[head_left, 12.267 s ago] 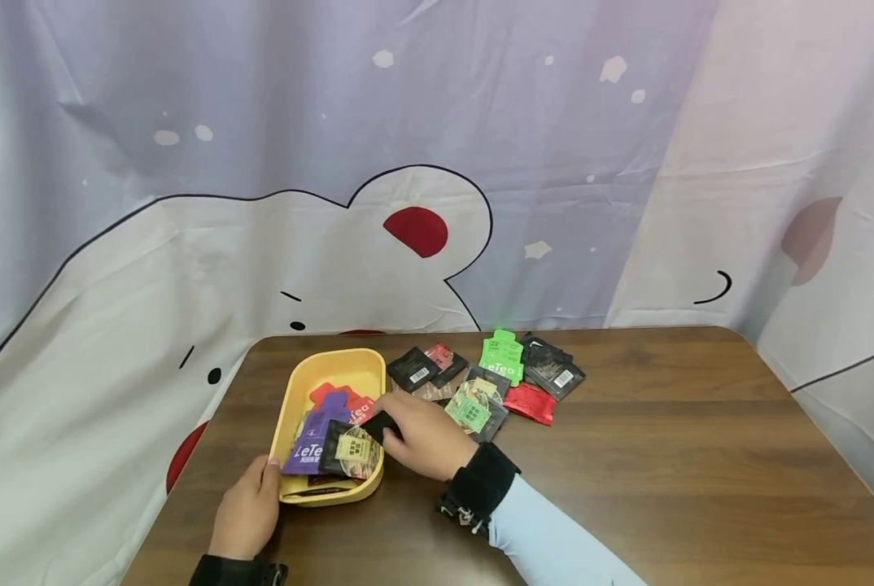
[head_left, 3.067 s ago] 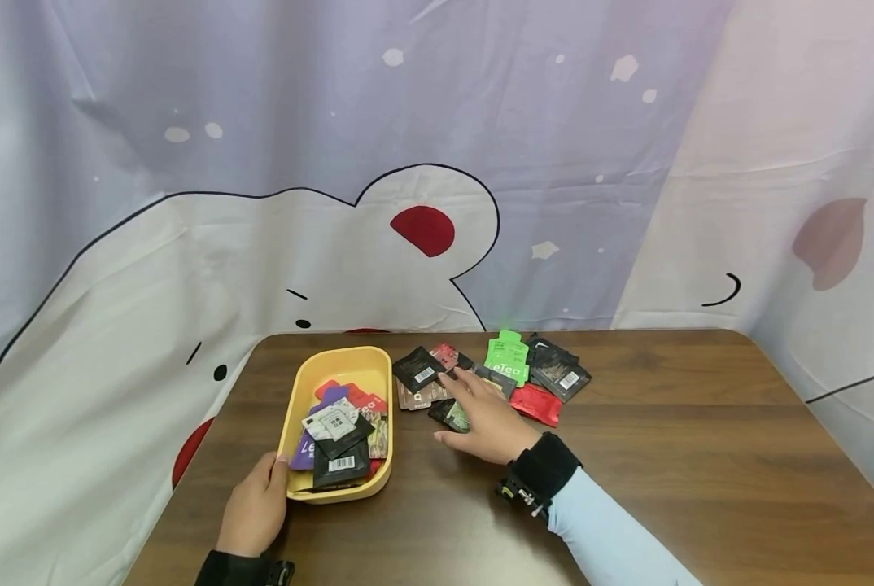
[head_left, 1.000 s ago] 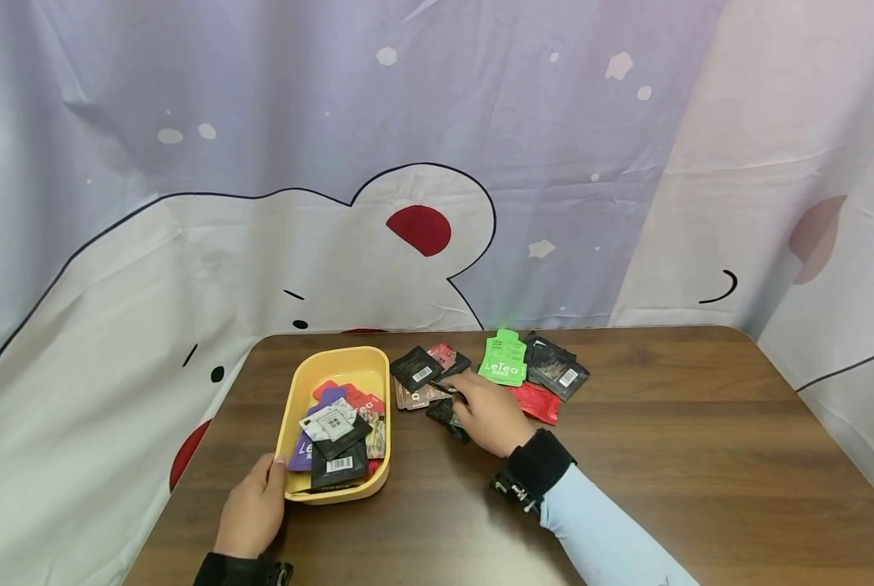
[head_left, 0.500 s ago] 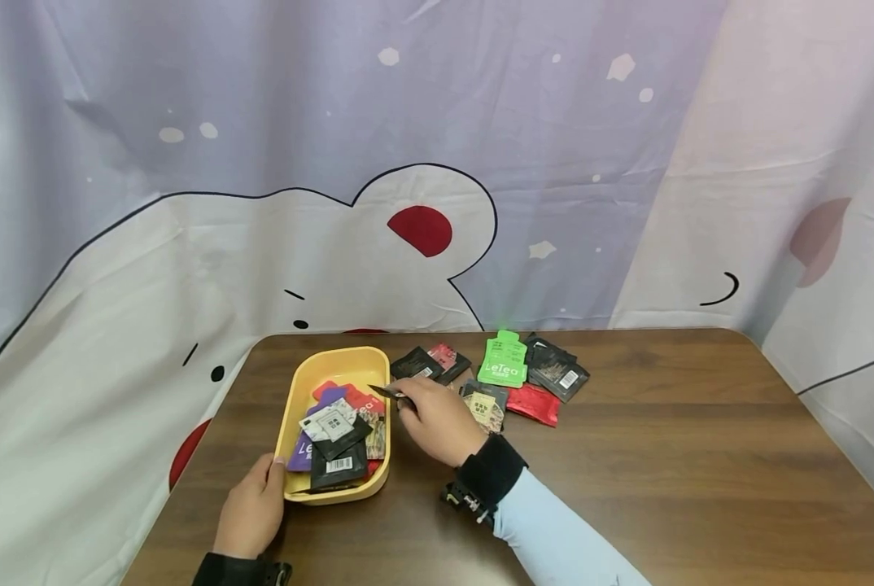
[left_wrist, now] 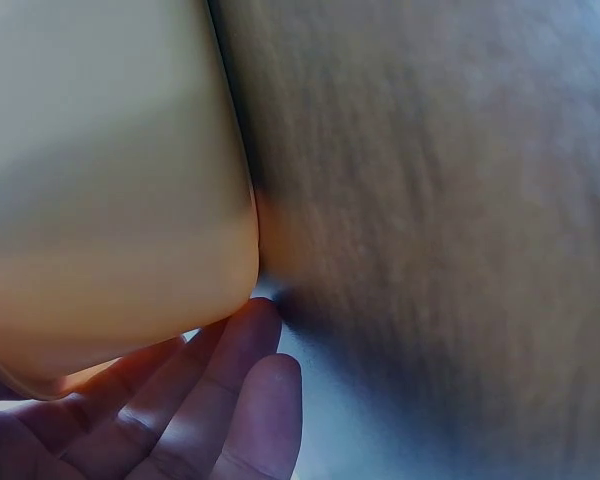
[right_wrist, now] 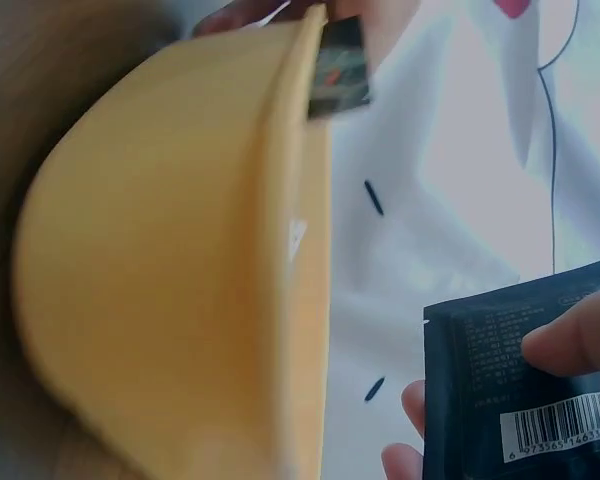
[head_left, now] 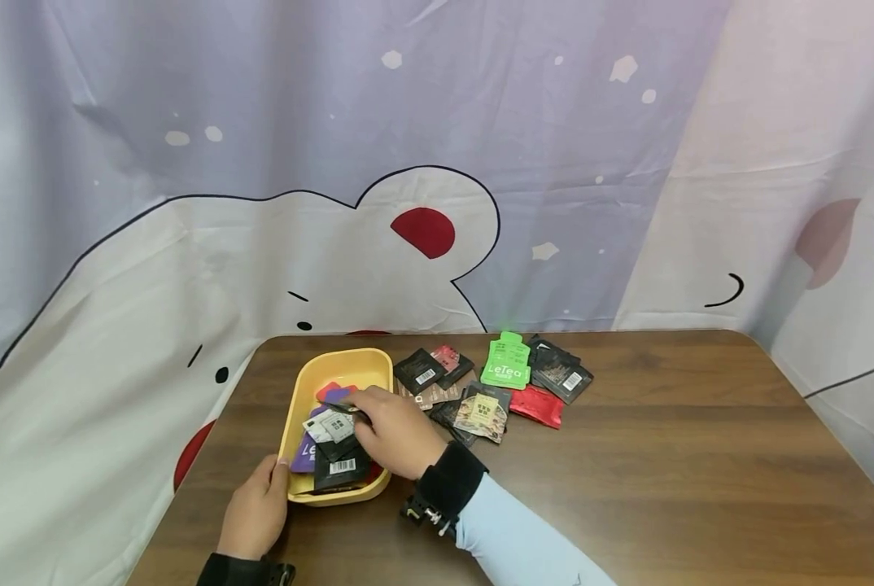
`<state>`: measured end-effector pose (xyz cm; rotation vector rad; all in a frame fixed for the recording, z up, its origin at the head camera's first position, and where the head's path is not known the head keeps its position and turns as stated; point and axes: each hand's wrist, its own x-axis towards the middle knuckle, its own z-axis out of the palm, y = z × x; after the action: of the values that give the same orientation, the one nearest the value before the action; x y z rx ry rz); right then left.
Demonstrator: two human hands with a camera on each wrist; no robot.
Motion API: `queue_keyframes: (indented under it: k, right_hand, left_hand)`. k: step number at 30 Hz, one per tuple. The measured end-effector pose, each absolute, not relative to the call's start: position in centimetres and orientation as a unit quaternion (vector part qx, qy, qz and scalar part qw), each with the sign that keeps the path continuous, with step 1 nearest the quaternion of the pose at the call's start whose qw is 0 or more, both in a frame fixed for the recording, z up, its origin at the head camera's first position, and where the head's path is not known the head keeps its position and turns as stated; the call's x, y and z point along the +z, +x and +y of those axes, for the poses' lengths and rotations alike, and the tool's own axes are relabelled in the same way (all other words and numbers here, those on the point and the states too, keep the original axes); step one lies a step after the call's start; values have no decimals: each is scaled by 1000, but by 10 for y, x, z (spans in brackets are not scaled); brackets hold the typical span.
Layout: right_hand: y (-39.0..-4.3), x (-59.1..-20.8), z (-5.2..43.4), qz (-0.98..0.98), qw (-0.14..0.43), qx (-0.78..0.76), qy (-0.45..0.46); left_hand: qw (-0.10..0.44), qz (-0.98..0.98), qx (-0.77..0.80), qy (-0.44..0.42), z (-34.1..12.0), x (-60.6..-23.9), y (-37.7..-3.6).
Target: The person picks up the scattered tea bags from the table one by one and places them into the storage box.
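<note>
In the head view my right hand (head_left: pixel 400 433) is over the yellow plastic tub (head_left: pixel 356 370). Between its thumb and fingers it pinches a flat black sachet (right_wrist: pixel 480 365); the right wrist view shows the barcode and fine print on its back. My left hand (head_left: pixel 255 509) holds the tub at its near left corner, thumb at the rim, and the left wrist view has its fingers (left_wrist: pixel 195 420) against the outer wall. Inside the tub lie a purple LeTea packet (head_left: pixel 305 454), a white patterned sachet (head_left: pixel 334 425), a black barcoded sachet (head_left: pixel 342 468) and red packets, partly covered by my right hand.
Right of the tub, several sachets lie on the wooden table (head_left: pixel 664 456): a black one (head_left: pixel 418 371), a picture-printed one (head_left: pixel 483 412), a green LeTea packet (head_left: pixel 506 364), a red one (head_left: pixel 537 406) and dark ones (head_left: pixel 560 374). A printed curtain (head_left: pixel 320 268) hangs behind.
My right hand has picked a black sachet from the pile and carried it left over the tub. The picture-printed sachet on the table is uncovered. My left hand stays at the tub.
</note>
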<state>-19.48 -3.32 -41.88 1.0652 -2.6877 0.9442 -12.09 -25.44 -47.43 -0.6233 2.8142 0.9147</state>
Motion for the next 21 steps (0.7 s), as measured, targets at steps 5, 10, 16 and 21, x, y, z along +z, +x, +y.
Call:
queue_keyframes:
  k: [5,10,16,21]
  right_hand:
    - [-189,-418,-52,-870,64,315,374]
    - [-185,-421,-60,-867,63,311,383]
    - [-185,-425,-61,-868,54,313,382]
    - [-186,-426,-60,-870,49,310,381]
  left_hand:
    - [53,931,299,-202,-254,-475,-120]
    - [47,933,300,-193,-254,-475,-121]
    - [51,932,301,-193,-254,-475,-122]
    - [55,930,301,-203,-253,-476,-122]
